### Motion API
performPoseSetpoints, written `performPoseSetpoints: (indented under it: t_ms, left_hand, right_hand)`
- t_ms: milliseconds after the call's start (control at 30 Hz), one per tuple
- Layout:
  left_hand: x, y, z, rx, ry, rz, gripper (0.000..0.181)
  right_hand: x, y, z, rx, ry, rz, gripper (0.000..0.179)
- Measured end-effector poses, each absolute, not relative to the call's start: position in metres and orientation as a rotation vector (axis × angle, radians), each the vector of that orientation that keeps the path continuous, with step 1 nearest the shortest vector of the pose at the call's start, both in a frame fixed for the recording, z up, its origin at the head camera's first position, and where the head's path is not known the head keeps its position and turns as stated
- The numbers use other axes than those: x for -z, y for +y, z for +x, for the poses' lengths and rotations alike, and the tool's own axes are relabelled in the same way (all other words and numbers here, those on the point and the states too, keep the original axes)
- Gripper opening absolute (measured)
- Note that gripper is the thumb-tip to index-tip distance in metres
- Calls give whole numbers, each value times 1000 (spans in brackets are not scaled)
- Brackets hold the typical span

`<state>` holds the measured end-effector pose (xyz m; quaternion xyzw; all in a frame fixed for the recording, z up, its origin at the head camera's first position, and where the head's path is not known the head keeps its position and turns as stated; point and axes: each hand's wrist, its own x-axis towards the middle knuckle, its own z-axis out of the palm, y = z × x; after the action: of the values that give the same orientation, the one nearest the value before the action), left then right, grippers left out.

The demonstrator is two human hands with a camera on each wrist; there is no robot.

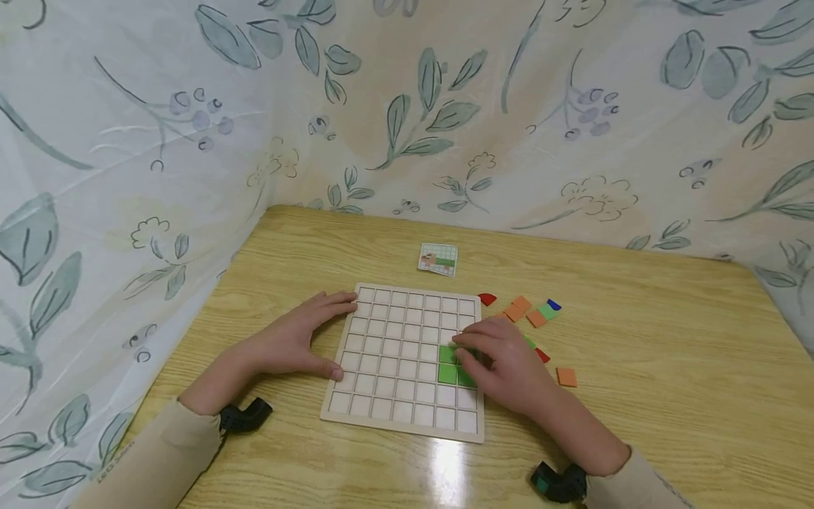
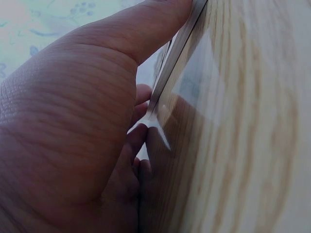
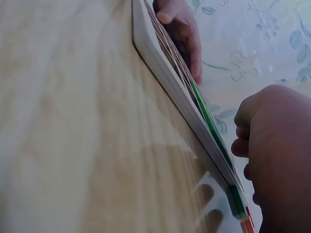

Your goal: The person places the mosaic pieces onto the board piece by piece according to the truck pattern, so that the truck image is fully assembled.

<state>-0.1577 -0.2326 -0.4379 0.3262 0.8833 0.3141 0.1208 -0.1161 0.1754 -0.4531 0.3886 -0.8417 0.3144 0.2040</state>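
Squarish board (image 1: 384, 385) was laid, sides pointing forward, touched by spread left hand (image 1: 289, 346); right hand (image 1: 511, 367): grip undetermined.

A line of dark lettering (image 1: 116, 463) is running along the left sleeve (image 1: 155, 449) — too small to be read; a mark (image 1: 675, 488) is showing on the right sleeve (image 1: 636, 486) — also illegible.

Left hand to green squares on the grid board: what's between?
Only uncovered cells of the grid board lie between the left hand and the green squares; the head view shows it.
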Motion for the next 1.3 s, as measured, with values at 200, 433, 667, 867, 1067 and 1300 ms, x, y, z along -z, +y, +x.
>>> performPoseSetpoints:
  t_ms: [200, 433, 667, 867, 1067, 1300]
  left_hand:
    - [437, -233, -157, -905, 2586, 953, 119]
    - [436, -232, -157, -901, 2590, 962, 119]
    - [435, -233, -158, -902, 2592, 958, 119]
    - [437, -233, -158, -889, 2589, 957, 119]
    - [438, -232, -158, -891, 2586, 954, 119]
    - [438, -233, -157, -901, 2583, 938, 118]
  right_hand:
    - [450, 183, -115, -870, -2327, 1009, 21]
    - [449, 194, -115, -864, -2411, 928, 20]
    - [448, 202, -114, -850, -2394, 914, 21]
    - [446, 222, -108, -812, -2390, 854, 26]
    - [447, 246, -101, -767, -2418, 782, 26]
    - [449, 263, -97, -737, -2475, 691, 29]
